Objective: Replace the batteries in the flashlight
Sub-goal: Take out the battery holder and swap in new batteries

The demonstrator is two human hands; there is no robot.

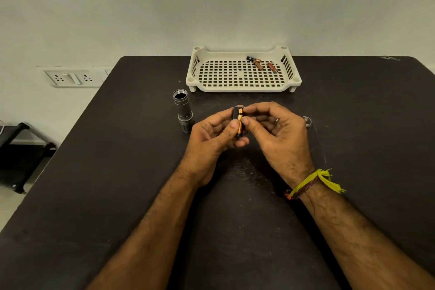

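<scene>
Centrally, both hands point(247, 129) gripping battery holder point(238, 121), long axis pointing away.

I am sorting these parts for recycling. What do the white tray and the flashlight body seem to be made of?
The white tray looks like matte moulded plastic: cream colour, grid holes, rounded edges. The flashlight body, standing open on the table, looks like dark metal with a bright bare rim at the open end, though coated plastic cannot be ruled out.

We see bare table point(117, 172) on both sides; the flashlight tube point(183, 110) stands left; the tray point(242, 87) blocks behind.
</scene>
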